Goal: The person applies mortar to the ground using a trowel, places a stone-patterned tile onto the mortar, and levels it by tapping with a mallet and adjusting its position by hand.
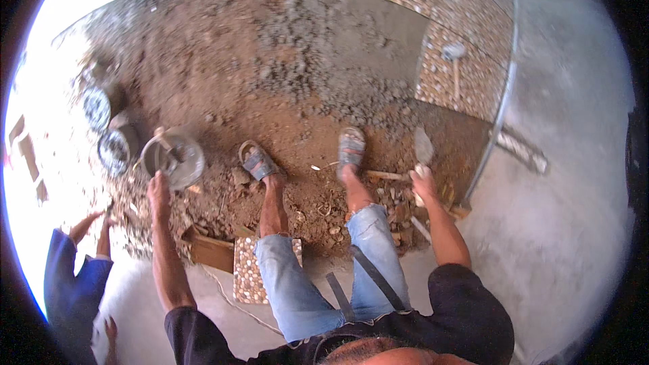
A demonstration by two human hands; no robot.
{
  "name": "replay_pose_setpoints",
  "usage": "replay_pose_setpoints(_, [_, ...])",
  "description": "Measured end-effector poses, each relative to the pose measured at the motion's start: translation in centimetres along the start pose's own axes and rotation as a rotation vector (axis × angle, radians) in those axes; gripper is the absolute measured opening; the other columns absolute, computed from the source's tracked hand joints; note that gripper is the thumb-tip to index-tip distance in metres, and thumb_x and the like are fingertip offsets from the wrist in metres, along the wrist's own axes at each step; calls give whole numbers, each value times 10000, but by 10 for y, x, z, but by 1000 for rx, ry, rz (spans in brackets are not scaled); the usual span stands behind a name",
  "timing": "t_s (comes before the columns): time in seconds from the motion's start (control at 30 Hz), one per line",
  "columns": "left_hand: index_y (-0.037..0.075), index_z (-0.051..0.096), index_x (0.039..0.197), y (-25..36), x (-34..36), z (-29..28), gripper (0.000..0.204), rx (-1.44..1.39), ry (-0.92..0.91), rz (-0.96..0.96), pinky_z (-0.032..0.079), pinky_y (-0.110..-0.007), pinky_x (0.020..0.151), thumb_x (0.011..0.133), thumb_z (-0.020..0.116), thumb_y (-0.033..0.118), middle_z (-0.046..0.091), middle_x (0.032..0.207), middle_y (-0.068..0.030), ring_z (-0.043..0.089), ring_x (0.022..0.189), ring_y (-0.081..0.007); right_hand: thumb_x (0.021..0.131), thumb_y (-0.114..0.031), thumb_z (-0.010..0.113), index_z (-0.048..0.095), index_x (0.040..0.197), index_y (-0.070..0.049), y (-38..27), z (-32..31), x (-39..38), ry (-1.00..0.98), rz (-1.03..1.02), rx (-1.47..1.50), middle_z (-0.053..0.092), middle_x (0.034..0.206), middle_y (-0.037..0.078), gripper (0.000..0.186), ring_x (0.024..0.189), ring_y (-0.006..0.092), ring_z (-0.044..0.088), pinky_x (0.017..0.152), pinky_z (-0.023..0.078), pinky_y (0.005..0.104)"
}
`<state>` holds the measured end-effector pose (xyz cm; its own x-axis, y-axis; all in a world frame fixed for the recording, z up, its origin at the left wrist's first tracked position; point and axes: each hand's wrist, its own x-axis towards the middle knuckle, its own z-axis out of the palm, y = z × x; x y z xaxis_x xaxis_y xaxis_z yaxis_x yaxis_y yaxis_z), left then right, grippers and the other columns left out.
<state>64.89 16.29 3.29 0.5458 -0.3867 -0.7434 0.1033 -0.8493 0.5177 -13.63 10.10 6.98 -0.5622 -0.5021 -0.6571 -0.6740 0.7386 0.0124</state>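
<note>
My left hand (pixel 159 192) is closed at the near rim of a round grey bucket (pixel 194 174) standing on the soil. A wooden-handled tool (pixel 164 139) leans inside it; its lower end is partly hidden. To the right, my right hand (pixel 424 188) grips the handle of a trowel (pixel 423 146), whose grey blade points away from me. A wooden handle (pixel 387 175) lies on the ground just left of that hand. My sandalled feet stand on the dirt between the two hands.
Two more buckets (pixel 96 108) sit at the left. Pebble-patterned tiles (pixel 433 81) carry a mallet (pixel 455 67) beyond wet grey mortar (pixel 378 40). A loose tile (pixel 249 277) and rubble lie near my legs. Another person (pixel 74 277) is at far left. A metal edge (pixel 497 122) borders the concrete.
</note>
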Motion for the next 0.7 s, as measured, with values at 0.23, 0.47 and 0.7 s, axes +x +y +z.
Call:
replay_pose_setpoints(0.23, [122,580,930,-42,49,-54,334,-80,57,55,255,-227,454,958,500,445,401,645,72,323,515,-42,908,-293,568,411,1286,-98,-80,81,6,-108,204,115,578,738,97,453,538,214,592,457,503,357])
replay_pose_setpoints(0.47, [71,584,1178,-95,157,-111,482,122,169,128,275,-184,443,926,550,480,574,806,-4,390,536,-19,921,-292,565,430,1236,-84,-68,143,86,-40,185,307,562,693,87,401,503,194,577,420,495,343])
replay_pose_setpoints(0.7, [49,525,1269,-128,199,-136,503,580,440,305,458,-247,606,948,509,435,610,1079,-87,548,753,-137,894,-370,570,471,1276,-68,13,225,141,443,-298,-47,656,872,181,497,780,391,646,711,515,463])
